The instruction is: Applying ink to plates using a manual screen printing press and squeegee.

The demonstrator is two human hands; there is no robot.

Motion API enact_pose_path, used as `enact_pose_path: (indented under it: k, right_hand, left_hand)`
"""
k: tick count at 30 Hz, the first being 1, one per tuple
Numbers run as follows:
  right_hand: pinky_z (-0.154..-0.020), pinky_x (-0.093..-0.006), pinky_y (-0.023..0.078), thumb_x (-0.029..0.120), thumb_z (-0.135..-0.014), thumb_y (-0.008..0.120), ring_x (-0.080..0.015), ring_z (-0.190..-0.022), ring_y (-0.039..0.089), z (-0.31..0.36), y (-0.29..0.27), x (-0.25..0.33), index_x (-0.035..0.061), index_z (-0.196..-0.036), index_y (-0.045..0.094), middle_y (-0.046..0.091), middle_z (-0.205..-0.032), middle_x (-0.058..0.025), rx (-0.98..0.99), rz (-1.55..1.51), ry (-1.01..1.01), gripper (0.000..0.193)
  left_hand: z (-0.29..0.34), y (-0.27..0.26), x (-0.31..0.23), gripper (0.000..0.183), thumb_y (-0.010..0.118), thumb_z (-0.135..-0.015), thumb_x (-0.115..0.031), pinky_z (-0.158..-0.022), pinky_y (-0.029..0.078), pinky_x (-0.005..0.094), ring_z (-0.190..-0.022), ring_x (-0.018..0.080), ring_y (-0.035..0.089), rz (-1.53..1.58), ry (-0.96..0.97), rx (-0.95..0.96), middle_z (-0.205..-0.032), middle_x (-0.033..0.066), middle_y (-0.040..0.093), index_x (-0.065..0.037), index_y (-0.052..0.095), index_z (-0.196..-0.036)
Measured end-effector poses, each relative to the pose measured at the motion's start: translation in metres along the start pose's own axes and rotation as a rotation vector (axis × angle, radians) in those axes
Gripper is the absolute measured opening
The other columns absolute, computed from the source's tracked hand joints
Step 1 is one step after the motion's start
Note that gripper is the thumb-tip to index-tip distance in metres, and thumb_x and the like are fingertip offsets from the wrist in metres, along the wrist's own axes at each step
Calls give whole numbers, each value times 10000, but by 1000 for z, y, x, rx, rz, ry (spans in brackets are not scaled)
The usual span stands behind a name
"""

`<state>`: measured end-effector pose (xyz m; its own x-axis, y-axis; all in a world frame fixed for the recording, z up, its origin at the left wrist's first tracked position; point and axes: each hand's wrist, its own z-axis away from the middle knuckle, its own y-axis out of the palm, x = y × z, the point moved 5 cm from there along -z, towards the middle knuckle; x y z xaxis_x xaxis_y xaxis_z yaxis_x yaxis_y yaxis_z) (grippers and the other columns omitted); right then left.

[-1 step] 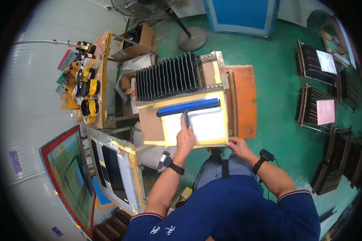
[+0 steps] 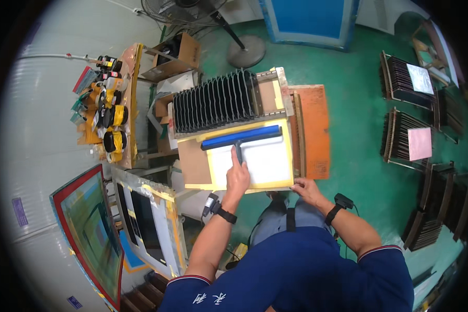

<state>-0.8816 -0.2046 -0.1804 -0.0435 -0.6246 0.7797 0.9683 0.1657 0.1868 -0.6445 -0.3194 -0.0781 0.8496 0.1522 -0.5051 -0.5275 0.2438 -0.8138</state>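
My left hand (image 2: 237,179) is closed around the dark handle of a cleaning roller (image 2: 242,139), its index finger stretched along the stem. The long blue roller lies crosswise over the far part of a white sheet (image 2: 268,165) with yellow tape around its edges. That sheet rests on a brown board (image 2: 193,162). At the near right corner, my right hand (image 2: 308,190) has its fingertips closed on the yellow-taped edge. Whether those fingers hold the sheet alone or the board too, I cannot tell.
Just beyond the sheet stands a rack (image 2: 216,101) of upright black panels. An orange board (image 2: 315,132) lies to the right. Ink containers (image 2: 115,115) crowd a shelf at left. Framed screens (image 2: 145,218) lean below it; more racks (image 2: 400,135) stand far right.
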Motion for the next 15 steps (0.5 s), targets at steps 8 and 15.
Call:
enact_pose_path:
  k: [8,15]
  right_hand:
    - [-703,-348,528,256,-876,652,-218,-752,679,-2,-18,-19,-21,-1018,690,704,-819,-145,-150,154,-148,313]
    - [-696,-353,515,257,-884,680,-215,-741,664,-10,-6,-21,-26,-1060,672,701,-845,-155,-144,152,-208,334]
  left_hand:
    - [100,38,23,791,512,-931,-137,-637,463,576,-726,529,617,-43,-125,213,-792,366,617,-73,24,-1551]
    - [24,15,8,785,491,-938,-115,-748,504,528,-873,513,643,-122,-194,215,-1097,394,602,-98,16,-1562]
